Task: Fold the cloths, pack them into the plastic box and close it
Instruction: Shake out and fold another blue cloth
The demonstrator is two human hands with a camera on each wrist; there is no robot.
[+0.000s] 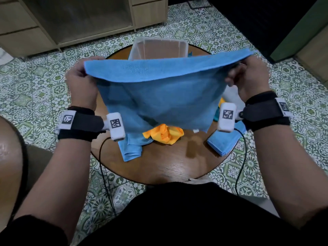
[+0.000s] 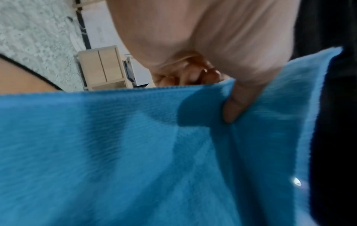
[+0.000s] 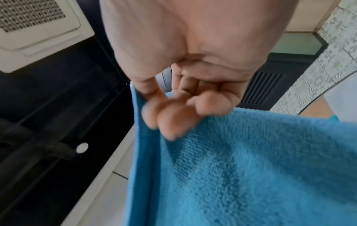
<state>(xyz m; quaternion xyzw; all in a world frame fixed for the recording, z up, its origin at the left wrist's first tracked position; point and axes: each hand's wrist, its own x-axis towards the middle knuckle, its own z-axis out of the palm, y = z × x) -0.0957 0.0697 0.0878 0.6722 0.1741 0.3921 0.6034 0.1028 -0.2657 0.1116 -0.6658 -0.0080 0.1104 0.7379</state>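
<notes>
A large blue cloth [image 1: 159,96] hangs spread in the air above the round wooden table [image 1: 170,162], its top edge folded over toward me. My left hand [image 1: 80,77] pinches its upper left corner and my right hand [image 1: 243,75] pinches its upper right corner. The left wrist view shows my thumb [image 2: 237,107] pressed into the blue cloth [image 2: 135,152]. In the right wrist view my fingers [image 3: 170,120] curl over the blue cloth [image 3: 241,168] at its edge. The clear plastic box [image 1: 158,48] stands open at the table's far side, partly hidden by the cloth.
On the table lie a crumpled orange cloth [image 1: 163,134], a loose blue cloth [image 1: 131,146] at front left and a folded blue cloth [image 1: 225,141] at front right. A white object [image 1: 232,96] lies behind my right wrist. Wooden cabinets [image 1: 71,20] stand on the tiled floor beyond.
</notes>
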